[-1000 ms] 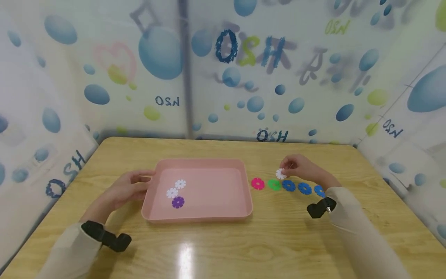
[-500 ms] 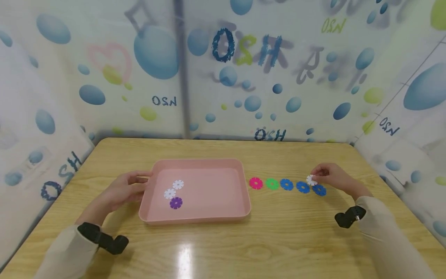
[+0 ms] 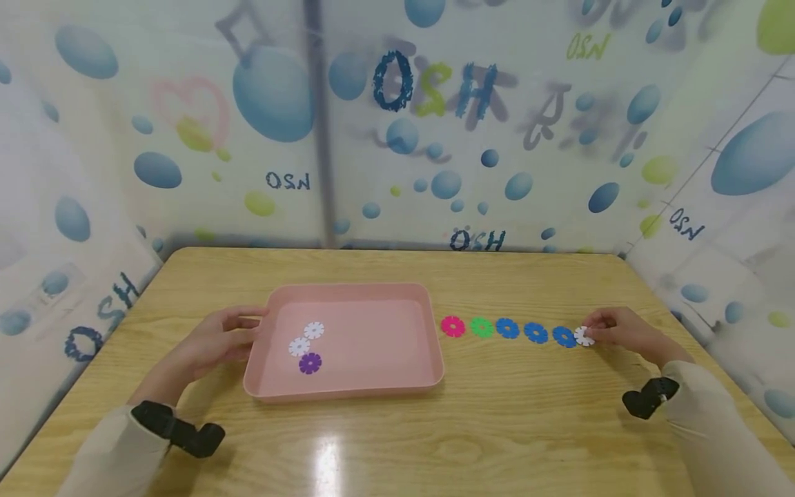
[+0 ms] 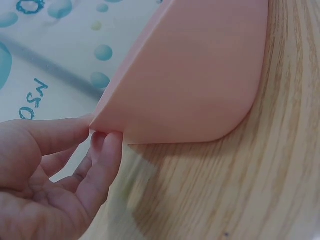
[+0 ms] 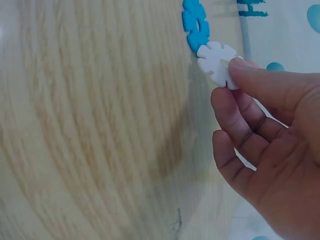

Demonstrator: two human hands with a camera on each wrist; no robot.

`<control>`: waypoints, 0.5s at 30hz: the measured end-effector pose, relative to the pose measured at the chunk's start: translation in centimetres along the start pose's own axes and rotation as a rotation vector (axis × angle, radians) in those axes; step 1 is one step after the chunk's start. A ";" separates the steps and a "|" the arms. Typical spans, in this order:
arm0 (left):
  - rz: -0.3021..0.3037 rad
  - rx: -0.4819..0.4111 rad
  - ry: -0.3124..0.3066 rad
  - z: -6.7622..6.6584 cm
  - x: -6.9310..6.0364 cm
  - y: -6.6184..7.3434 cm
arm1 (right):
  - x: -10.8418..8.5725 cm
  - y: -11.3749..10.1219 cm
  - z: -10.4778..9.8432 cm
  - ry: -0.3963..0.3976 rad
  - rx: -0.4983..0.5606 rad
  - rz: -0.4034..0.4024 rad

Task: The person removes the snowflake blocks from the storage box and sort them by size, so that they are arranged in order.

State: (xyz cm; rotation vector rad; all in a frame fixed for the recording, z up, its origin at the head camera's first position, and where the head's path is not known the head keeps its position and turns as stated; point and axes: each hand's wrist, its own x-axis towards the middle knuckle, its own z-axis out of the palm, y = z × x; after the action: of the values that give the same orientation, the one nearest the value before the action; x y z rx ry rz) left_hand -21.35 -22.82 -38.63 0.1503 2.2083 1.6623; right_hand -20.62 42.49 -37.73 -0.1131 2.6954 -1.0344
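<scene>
Bubble-patterned walls in blue and green are rising behind the wooden table, where the pink tray is sitting. At the tray's left side, the left hand is gripping the rim, fingers and thumb clasping it. Inside, towards the tray's left end, two white discs are lying close together, with a purple disc just beside them, nearer the person. Over to the tray's right, a line of notched discs is running outward: a pink disc is lying nearest the tray, then a green disc, then three blue discs one after another. And at the line's far end, farthest from the tray, the right hand is pinching another white disc right beside the last blue one; whether those two are actually touching, I cannot tell. Pale sleeves are covering both forearms, and black wrist mounts are jutting out, one to each side of the tray.
</scene>
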 end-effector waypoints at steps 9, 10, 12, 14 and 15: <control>-0.007 0.001 0.004 -0.1 -0.1 0.1 | 0.1 1.9 0.3 0.038 0.027 0.073; -0.007 0.005 0.005 -0.1 -0.1 0.2 | 0.2 2.0 0.3 0.046 0.025 0.075; -0.010 0.008 0.008 -0.1 -0.1 0.2 | 0.1 2.0 0.4 0.060 0.009 0.067; -0.009 0.004 0.009 0.0 -0.1 0.1 | 0.1 1.8 0.5 0.074 -0.009 0.063; -0.008 0.001 0.008 0.0 -0.1 0.1 | 0.0 1.8 0.5 0.079 -0.014 0.057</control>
State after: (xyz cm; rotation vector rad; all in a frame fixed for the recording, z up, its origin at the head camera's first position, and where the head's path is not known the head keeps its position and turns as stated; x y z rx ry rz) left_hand -21.22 -22.80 -38.46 0.1353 2.2131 1.6609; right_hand -20.49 43.45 -39.31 0.0023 2.7591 -1.0235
